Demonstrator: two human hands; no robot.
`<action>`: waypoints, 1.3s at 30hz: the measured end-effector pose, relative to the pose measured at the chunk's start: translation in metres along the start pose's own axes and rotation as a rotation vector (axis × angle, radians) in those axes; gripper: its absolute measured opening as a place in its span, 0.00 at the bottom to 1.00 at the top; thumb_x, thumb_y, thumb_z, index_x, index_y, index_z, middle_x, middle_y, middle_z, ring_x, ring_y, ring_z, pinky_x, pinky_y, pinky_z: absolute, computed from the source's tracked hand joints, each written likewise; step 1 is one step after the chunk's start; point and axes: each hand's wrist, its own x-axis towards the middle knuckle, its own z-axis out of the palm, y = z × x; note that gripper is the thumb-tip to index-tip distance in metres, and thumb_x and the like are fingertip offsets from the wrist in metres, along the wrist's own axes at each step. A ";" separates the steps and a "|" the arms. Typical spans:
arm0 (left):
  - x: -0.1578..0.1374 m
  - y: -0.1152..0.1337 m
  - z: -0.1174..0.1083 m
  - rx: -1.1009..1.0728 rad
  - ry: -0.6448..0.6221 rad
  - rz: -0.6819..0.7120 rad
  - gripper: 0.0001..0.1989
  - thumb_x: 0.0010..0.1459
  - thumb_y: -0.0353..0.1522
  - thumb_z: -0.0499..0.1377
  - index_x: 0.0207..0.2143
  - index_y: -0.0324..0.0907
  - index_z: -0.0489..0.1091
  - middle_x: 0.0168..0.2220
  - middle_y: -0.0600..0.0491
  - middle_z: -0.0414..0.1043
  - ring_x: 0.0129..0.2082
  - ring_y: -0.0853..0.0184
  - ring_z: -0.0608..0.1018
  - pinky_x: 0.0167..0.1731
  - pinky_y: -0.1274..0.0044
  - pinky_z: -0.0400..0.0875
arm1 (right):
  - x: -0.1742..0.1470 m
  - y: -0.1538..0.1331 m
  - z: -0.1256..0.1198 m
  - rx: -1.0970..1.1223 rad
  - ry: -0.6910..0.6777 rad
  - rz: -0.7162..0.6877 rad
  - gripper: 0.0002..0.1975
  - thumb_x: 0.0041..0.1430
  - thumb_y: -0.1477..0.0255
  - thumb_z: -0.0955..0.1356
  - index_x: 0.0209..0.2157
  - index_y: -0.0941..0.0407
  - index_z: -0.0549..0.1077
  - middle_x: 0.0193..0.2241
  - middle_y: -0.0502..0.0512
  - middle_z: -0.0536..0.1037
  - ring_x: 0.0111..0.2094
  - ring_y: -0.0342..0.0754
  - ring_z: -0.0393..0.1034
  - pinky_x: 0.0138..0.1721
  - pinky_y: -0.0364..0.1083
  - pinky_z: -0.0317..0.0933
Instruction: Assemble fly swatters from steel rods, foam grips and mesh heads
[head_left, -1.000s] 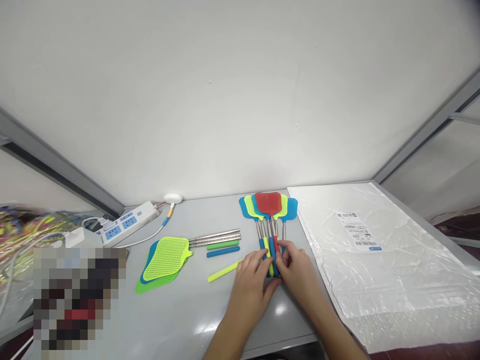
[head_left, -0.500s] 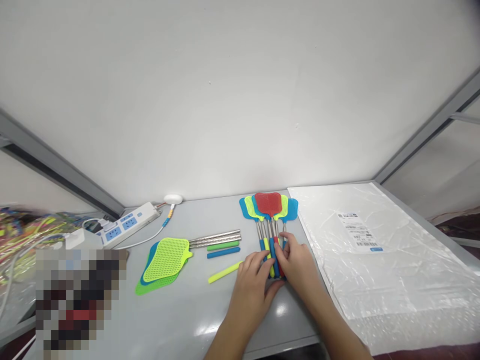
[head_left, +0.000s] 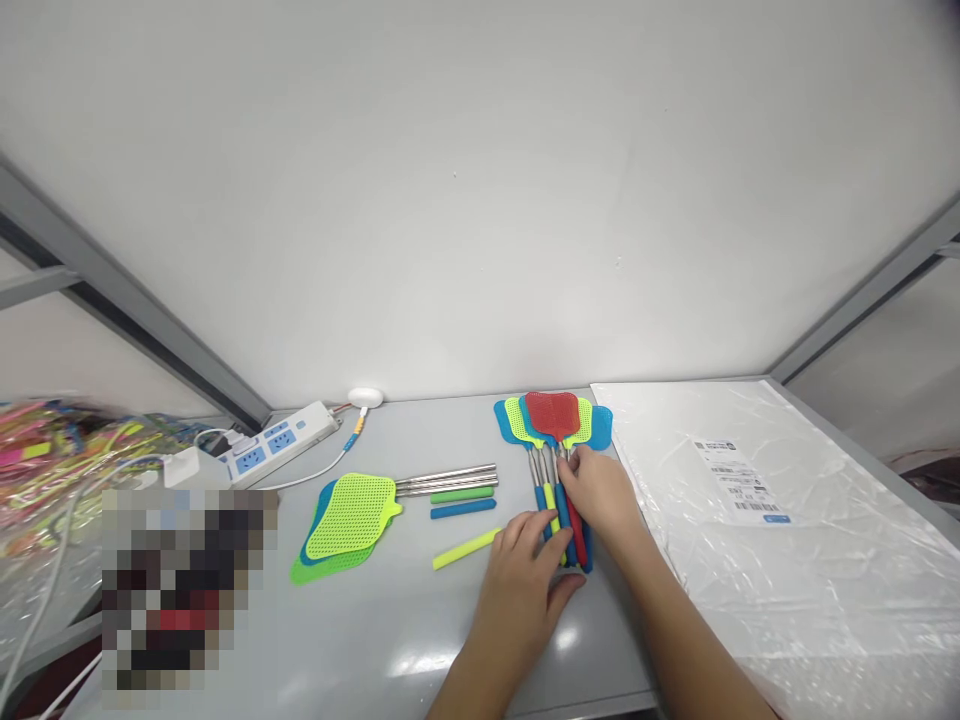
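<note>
A fanned bundle of several fly swatters (head_left: 553,415) lies on the grey table, a red head on top and blue and yellow ones behind it. My left hand (head_left: 529,570) curls over the blue and yellow handles from the left, its thumb by their lower ends. From the right, my right hand (head_left: 604,490) grips the bundle near where the metal shafts meet the handles, its thumb near the red handle (head_left: 576,535). Left of my hands are loose grip tubes: a green one (head_left: 462,494), a blue one (head_left: 463,509) and a yellow one (head_left: 465,550).
Mesh swatter heads (head_left: 351,515) with metal rods (head_left: 450,482) are stacked left of centre. A power strip (head_left: 281,440) with cables lies behind them. White plastic packaging (head_left: 697,560) with a label covers the right side. Wrapped colourful goods (head_left: 67,470) are at far left.
My right hand has slid up the bundle toward the shafts, uncovering more of the red handle. My left hand stays at the handles. The view has shifted slightly.
</note>
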 end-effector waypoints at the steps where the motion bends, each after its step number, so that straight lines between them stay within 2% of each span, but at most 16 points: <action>1: 0.000 0.000 0.000 0.001 0.002 0.002 0.18 0.60 0.34 0.61 0.53 0.46 0.67 0.57 0.47 0.66 0.55 0.52 0.67 0.50 0.58 0.68 | 0.001 0.000 -0.001 -0.009 0.003 -0.007 0.15 0.65 0.64 0.60 0.29 0.56 0.72 0.27 0.58 0.79 0.30 0.52 0.73 0.31 0.47 0.51; 6: 0.001 -0.001 0.000 0.000 -0.001 0.013 0.18 0.59 0.31 0.61 0.52 0.46 0.68 0.56 0.47 0.67 0.54 0.53 0.68 0.48 0.59 0.69 | 0.001 0.002 -0.005 -0.040 0.028 -0.034 0.18 0.64 0.64 0.60 0.23 0.55 0.70 0.24 0.56 0.78 0.28 0.51 0.71 0.30 0.47 0.51; 13: 0.003 -0.002 0.000 0.007 0.000 0.022 0.17 0.60 0.29 0.60 0.52 0.47 0.68 0.55 0.47 0.68 0.53 0.54 0.69 0.47 0.59 0.70 | 0.001 0.010 -0.006 -0.083 0.044 -0.022 0.18 0.63 0.65 0.61 0.21 0.55 0.70 0.23 0.57 0.77 0.27 0.52 0.71 0.31 0.48 0.51; 21: 0.001 0.002 -0.003 -0.010 0.043 0.040 0.15 0.60 0.31 0.59 0.50 0.45 0.68 0.54 0.46 0.69 0.52 0.55 0.69 0.47 0.62 0.69 | 0.000 0.009 -0.004 -0.093 0.035 -0.011 0.16 0.64 0.65 0.60 0.28 0.56 0.71 0.25 0.58 0.78 0.30 0.54 0.73 0.36 0.49 0.52; 24: -0.001 0.002 -0.012 -0.010 0.089 0.043 0.13 0.62 0.33 0.58 0.50 0.45 0.68 0.54 0.45 0.69 0.52 0.55 0.69 0.48 0.62 0.68 | -0.006 0.006 -0.007 -0.080 0.047 -0.007 0.15 0.66 0.63 0.59 0.33 0.56 0.69 0.27 0.57 0.79 0.30 0.54 0.73 0.36 0.49 0.52; 27: -0.008 -0.003 -0.028 0.006 0.128 -0.014 0.12 0.64 0.33 0.56 0.49 0.45 0.68 0.53 0.46 0.69 0.52 0.56 0.69 0.49 0.62 0.66 | -0.013 -0.002 -0.010 -0.069 0.053 -0.033 0.15 0.66 0.62 0.58 0.35 0.56 0.68 0.26 0.56 0.78 0.29 0.54 0.72 0.35 0.49 0.51; 29: -0.020 -0.011 -0.039 0.017 0.156 -0.089 0.10 0.64 0.32 0.55 0.48 0.45 0.68 0.52 0.47 0.70 0.52 0.57 0.69 0.48 0.63 0.66 | -0.019 -0.013 -0.010 -0.058 0.048 -0.086 0.15 0.67 0.61 0.58 0.36 0.55 0.68 0.23 0.53 0.77 0.28 0.54 0.71 0.35 0.48 0.51; 32: -0.046 -0.027 -0.053 0.039 0.229 -0.234 0.09 0.64 0.31 0.55 0.46 0.46 0.69 0.49 0.48 0.71 0.50 0.57 0.69 0.47 0.64 0.66 | -0.027 -0.035 -0.006 -0.072 0.001 -0.255 0.14 0.67 0.61 0.57 0.37 0.54 0.68 0.21 0.52 0.76 0.28 0.53 0.70 0.36 0.48 0.52; 36: -0.076 -0.042 -0.064 0.042 0.338 -0.369 0.07 0.64 0.31 0.56 0.44 0.45 0.70 0.48 0.49 0.71 0.49 0.58 0.69 0.49 0.64 0.66 | -0.028 -0.075 0.001 -0.117 -0.100 -0.509 0.14 0.68 0.67 0.57 0.35 0.54 0.71 0.29 0.54 0.79 0.30 0.50 0.71 0.40 0.49 0.52; 39: -0.081 -0.046 -0.067 0.030 0.341 -0.426 0.08 0.63 0.32 0.57 0.45 0.45 0.70 0.49 0.49 0.70 0.50 0.59 0.68 0.49 0.64 0.66 | -0.018 -0.105 0.007 -0.157 -0.141 -0.630 0.13 0.68 0.70 0.58 0.37 0.56 0.73 0.35 0.58 0.78 0.36 0.51 0.72 0.40 0.49 0.52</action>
